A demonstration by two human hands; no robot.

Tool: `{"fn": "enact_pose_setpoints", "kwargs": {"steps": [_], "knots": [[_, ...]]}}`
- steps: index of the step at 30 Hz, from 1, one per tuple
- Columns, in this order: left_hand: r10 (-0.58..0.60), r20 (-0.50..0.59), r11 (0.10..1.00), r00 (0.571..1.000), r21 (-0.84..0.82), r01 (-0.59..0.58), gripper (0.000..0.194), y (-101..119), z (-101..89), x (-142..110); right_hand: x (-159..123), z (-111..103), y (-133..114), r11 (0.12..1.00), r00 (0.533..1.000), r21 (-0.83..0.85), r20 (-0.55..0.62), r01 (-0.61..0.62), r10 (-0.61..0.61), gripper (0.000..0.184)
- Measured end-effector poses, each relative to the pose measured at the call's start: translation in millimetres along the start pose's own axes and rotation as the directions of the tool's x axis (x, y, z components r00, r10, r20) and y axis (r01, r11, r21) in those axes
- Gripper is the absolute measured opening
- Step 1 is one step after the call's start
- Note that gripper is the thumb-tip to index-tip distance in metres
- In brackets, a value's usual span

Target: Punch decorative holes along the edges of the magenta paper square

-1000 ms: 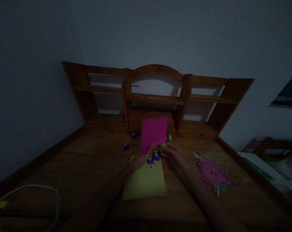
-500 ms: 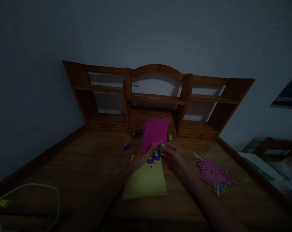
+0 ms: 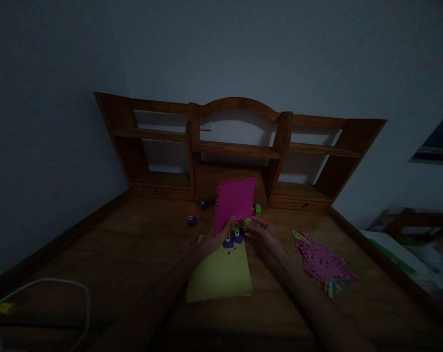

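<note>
wooden bench (image 3: 144, 259), dimly lit, carries yellow paper (image 3: 221, 278) at its near middle and a pile of cut pink paper (image 3: 322, 261) to the right. two purple punches (image 3: 238, 237) sit at the yellow paper's far end. there the left hand (image 3: 214, 240) pinches an upraised pink sheet (image 3: 234, 201); the right hand (image 3: 264, 235) grips a green punch (image 3: 246, 223) by its near edge. farther stands a wooden shelf (image 3: 236, 149).

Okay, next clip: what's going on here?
A person's left hand holds up a pink sheet with holes along its top and left edges. The right hand grips a small green punch at the sheet's lower edge. Two purple punches sit just below, by yellow paper. Perforated pink paper lies piled to the right.
</note>
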State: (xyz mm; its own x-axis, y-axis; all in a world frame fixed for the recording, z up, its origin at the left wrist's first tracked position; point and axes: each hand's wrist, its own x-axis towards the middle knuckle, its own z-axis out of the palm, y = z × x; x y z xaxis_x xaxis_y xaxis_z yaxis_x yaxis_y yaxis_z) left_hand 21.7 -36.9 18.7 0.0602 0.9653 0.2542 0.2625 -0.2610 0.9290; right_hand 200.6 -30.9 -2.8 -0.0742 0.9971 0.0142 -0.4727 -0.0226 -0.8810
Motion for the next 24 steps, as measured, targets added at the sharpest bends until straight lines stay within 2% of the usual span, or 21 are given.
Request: {"fn": "enact_pose_setpoints", "kwargs": {"steps": [10,18,24], "knots": [[-0.022,0.008,0.997,1.0,-0.068,0.023,0.037,3.6,4.7,-0.9,2.3,-2.8,1.1,1.0,1.0,-0.01,0.025,0.004,-0.004,0.027],[-0.03,0.034,0.999,0.999,-0.015,0.031,0.036,5.7,-0.1,-1.5,4.6,-5.6,2.9,1.0,1.0,0.003,-0.002,0.0,0.0,0.031],[0.006,0.057,0.999,0.998,-0.051,-0.003,0.036,2.0,1.8,-0.3,0.5,-0.5,-0.8,1.0,1.0,-0.012,0.005,0.007,-0.007,0.028]]}}
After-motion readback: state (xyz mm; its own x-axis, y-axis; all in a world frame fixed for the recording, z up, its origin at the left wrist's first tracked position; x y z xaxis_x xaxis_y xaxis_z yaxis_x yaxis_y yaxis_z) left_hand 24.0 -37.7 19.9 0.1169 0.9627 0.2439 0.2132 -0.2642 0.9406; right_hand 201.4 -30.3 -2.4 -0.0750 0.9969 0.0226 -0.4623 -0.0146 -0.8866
